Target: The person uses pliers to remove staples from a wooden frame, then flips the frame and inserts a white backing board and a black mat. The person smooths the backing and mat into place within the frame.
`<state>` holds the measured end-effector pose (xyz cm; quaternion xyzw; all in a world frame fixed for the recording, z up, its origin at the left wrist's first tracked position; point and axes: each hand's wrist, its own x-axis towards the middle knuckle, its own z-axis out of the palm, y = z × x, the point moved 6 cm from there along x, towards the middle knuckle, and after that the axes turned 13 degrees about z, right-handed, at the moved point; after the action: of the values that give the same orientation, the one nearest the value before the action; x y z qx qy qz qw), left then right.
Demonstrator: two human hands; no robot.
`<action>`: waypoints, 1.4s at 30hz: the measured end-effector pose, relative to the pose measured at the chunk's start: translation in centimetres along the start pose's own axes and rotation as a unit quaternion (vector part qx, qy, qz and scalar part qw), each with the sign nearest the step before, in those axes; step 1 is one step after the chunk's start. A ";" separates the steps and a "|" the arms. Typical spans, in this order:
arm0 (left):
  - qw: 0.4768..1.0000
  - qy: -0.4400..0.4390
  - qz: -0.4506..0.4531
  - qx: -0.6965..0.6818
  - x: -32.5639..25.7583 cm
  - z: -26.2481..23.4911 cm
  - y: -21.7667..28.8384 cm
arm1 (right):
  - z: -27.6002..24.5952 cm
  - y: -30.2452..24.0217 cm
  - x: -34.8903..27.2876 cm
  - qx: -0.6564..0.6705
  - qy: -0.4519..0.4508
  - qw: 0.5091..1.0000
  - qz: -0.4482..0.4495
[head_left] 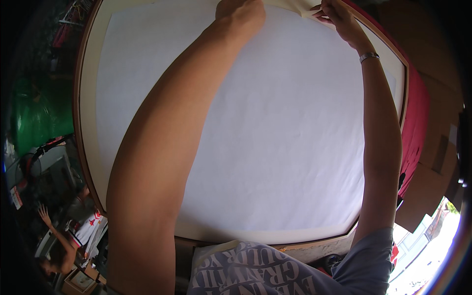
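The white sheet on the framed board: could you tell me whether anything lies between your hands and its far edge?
Nothing visible does. The left hand rests on the white sheet at its far edge, and the right hand pinches its far corner.

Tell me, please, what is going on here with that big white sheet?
A person leans over a large white sheet lying inside a wooden frame. Both arms reach to its far edge: the left hand presses down on the top of the sheet, while the right hand pinches the sheet's edge near the corner. A red cloth lies under the frame on the right. Another person is lower left.
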<state>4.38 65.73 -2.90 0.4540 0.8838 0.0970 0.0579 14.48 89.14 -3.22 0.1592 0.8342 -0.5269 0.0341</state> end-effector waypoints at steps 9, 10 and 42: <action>0.993 -0.116 -0.006 0.039 0.1 -0.2 0.6 | -1.0 1.2 -2.0 0.302 0.175 0.937 0.015; 0.987 -0.156 -0.010 0.045 0.0 -0.1 0.5 | -0.9 0.3 -3.3 0.295 0.252 0.922 -0.015; 0.462 0.163 -0.216 -0.845 -64.3 -6.7 10.4 | 40.3 -25.4 -53.1 0.193 0.235 0.952 0.038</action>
<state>48.65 18.55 6.89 -0.0458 0.4334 0.8531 0.2868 52.64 31.03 12.93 0.3140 0.6943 -0.6236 -0.1745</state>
